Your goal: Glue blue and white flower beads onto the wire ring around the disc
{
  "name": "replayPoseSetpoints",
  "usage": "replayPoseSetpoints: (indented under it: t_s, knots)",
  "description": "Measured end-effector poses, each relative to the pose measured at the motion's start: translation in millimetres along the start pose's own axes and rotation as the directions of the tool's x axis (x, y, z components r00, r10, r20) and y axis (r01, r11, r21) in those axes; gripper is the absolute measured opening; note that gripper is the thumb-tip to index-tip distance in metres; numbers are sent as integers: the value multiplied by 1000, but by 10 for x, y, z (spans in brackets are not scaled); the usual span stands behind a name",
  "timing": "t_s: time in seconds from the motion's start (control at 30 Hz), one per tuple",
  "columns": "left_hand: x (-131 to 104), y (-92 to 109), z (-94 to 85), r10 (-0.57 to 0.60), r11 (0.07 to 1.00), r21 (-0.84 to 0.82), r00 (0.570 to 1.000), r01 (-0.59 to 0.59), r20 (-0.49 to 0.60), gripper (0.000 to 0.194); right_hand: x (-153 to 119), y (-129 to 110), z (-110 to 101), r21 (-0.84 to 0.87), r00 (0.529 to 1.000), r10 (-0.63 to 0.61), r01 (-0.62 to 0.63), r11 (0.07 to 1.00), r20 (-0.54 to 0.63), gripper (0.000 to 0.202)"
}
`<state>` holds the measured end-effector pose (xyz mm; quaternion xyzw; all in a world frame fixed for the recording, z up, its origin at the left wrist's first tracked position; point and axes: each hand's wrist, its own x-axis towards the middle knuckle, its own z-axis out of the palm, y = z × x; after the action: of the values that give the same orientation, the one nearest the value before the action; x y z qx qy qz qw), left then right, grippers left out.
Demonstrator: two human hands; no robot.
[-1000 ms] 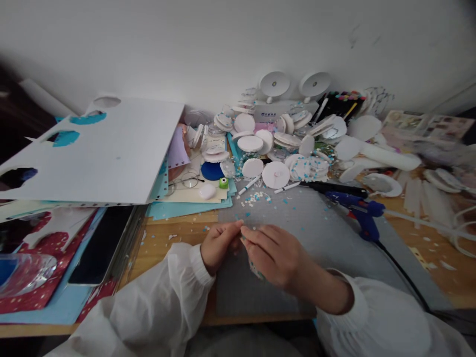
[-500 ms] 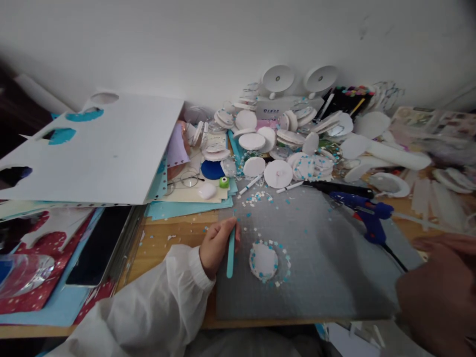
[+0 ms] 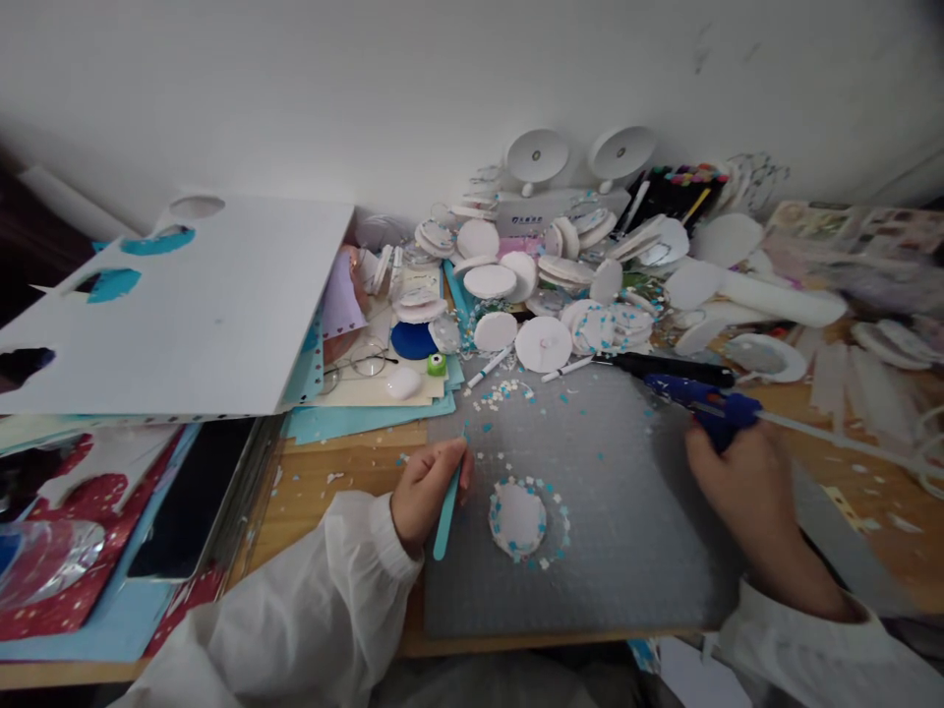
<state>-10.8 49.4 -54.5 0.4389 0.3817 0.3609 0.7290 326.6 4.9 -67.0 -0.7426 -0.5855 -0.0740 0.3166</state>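
Note:
My left hand [image 3: 430, 492] is closed round a slim teal tool [image 3: 445, 521]. The tool's flat rounded end points down toward me, and its thin tip shows just above my fingers; its exact kind is unclear. My right hand [image 3: 748, 477] is wrapped round the handle of a blue hot glue gun [image 3: 704, 401] at the right of the grey cutting mat [image 3: 619, 521]. A glue stick [image 3: 833, 440] runs out of the gun's back. Between my hands, on the mat, lies a small white disc [image 3: 518, 518] edged with blue and white bits, beside a loose ring of such bits.
White discs [image 3: 544, 344] are heaped along the back, with two white markers [image 3: 567, 370] before them. Small loose pieces [image 3: 501, 395] lie on the mat. Left are a large white board [image 3: 221, 315], glasses [image 3: 369, 359] and a phone [image 3: 193, 501].
My right hand has come in from the right edge and taken hold of the glue gun's handle. My left hand keeps the teal tool, now slightly more tilted.

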Motion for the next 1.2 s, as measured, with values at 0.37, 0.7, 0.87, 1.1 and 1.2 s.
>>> replayPoseSetpoints:
  t_s: [0.37,0.7,0.87,1.1,1.2]
  knots:
    - [-14,-32,-23,-3,997,74,1000,1,28,52,254,-448,-350,-201,893,449,-438,876,12,35]
    - [-10,-35,-38,1,982,188,998,-15,70,57,279,-1110,-66,248,984,97,-132,960,148,21]
    - [-20,-15,-53,-7,971,240,995,-17,99,58,183,-1135,187,332,977,-13,-60,941,214,23]
    - [-44,95,-9,-24,953,302,991,-16,128,60,69,-1125,270,303,954,-13,-83,950,301,23]
    - [-45,142,15,-13,950,311,988,-36,155,59,65,-1135,263,304,954,-12,-84,949,300,22]
